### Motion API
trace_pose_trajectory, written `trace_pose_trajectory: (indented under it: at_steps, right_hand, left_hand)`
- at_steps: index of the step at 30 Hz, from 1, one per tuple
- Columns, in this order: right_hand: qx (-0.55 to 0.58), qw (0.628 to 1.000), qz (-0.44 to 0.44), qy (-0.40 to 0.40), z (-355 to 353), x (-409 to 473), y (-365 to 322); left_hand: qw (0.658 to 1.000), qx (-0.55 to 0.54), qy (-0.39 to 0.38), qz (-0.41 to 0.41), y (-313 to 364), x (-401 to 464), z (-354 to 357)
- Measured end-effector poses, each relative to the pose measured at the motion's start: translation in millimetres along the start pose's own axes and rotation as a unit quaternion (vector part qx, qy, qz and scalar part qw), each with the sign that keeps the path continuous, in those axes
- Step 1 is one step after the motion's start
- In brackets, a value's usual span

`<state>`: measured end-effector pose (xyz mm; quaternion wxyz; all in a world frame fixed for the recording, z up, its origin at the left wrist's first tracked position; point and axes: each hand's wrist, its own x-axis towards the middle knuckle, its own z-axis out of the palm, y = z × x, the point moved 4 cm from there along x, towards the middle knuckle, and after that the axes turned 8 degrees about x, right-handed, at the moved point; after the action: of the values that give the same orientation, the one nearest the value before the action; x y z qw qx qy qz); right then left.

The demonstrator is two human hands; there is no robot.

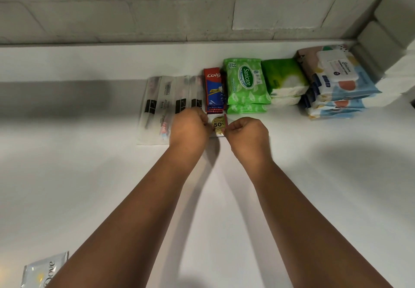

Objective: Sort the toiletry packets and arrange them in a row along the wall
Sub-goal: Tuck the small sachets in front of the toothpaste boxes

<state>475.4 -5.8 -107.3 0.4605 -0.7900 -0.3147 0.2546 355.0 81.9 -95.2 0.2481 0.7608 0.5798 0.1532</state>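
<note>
Toothpaste box [214,90] between toothbrush packets [166,105] and wipes [246,83]

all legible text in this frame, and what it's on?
"Colg" (cut off): red toothpaste box
"Sanicare", "15": green wipes pack
"NOW 50% MORE": gold sticker on the packet between both hands
"ove" (start hidden): silver sachet
Unreadable: white wipes label, toothbrush sleeves

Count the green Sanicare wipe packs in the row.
2: one Sanicare pack lies on top, a second Sanicare pack shows beneath its near edge, right of the toothpaste box. More may be hidden underneath.
</note>
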Motion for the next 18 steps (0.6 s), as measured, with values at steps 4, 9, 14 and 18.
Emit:
trace_pose_trajectory:
  at_steps: [4, 9, 14, 18]
  right_hand:
    - [-0.002, 1.0, 0.001, 0.0, -0.3, -1.2, -2.4]
    - [-0.011, 1.0, -0.005, 0.015, -6.3, -9.5, -10.3]
    - [-0.022, 0.999, -0.036, 0.003, -3.2, -29.2, -27.6]
    - [-0.03, 0.998, -0.053, -0.02, 10.3, -58.1, -43.4]
  left_hand:
    - [1.0, 0.009, -0.016, -0.004, 2.3, -0.6, -2.0]
    - [1.0, 0.003, -0.002, 0.006, 4.8, -10.1, -15.7]
    - [1.0, -0.001, 0.025, 0.017, -3.8, -27.4, -41.8]
    - [0.999, 0.003, 0.032, 0.019, -22.8, -52.2, -71.9]
